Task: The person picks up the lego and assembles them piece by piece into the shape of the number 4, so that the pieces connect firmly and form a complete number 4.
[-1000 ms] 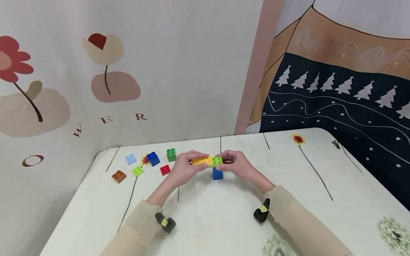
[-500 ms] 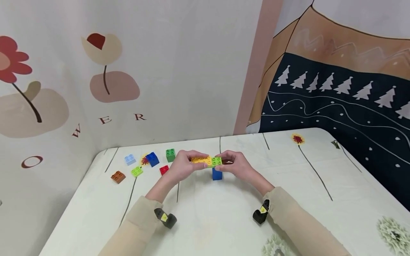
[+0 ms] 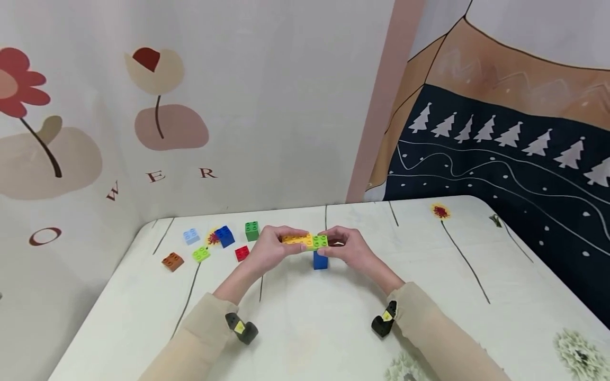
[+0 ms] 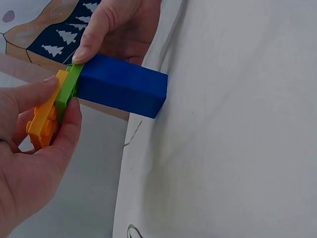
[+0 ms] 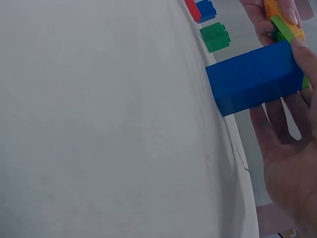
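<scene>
White table (image 3: pixel 305 328) bears scattered toy bricks (image 3: pixel 224 236).

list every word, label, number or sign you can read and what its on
"O" on the white printed backdrop, lower left
"W" on the backdrop, right of the O
"E" on the backdrop, next right
"R" on the backdrop, rightmost letter
Yellow labels on the black wrist cameras: too small to read
Yellow plastic brick, lime-green plastic brick, blue plastic block: no readable text

Yellow brick (image 3: pixel 297 241) over green brick (image 3: pixel 320 241) over blue column (image 3: pixel 320 261)

In the head view they sit just below centre. Flat and studded, the yellow brick lies level, jutting left; the thin green brick bares studs at its right end; the blue column, two smooth-sided blocks, stands upright beneath.
</scene>
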A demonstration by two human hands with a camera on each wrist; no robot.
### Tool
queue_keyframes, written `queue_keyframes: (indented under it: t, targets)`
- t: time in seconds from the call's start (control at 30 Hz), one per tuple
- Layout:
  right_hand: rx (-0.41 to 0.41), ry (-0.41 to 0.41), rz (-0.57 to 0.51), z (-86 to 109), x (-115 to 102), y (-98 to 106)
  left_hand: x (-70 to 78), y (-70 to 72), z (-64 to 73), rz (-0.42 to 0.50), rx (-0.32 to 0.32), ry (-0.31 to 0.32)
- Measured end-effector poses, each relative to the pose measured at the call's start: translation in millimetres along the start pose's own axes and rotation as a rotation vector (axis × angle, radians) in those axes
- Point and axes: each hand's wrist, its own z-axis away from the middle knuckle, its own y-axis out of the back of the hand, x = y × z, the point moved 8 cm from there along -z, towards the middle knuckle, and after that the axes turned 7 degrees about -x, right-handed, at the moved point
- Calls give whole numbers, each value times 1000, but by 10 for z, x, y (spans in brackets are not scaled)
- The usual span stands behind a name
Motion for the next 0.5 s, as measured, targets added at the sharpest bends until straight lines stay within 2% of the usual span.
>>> queue_keyframes:
  t: [0.1, 0.27, 0.37, 0.5]
  targets:
    - [2, -4, -5, 2, 4, 1, -14, -23, 28, 23, 16, -4]
    - [4, -14, -11, -11, 29, 13, 39, -32, 128, -94, 27, -64]
    - [8, -18, -24, -23, 45, 6, 49, 81, 205, -131, 21, -87]
    - [15, -17, -42, -31, 46, -10, -16, 370, 350, -108, 8, -87]
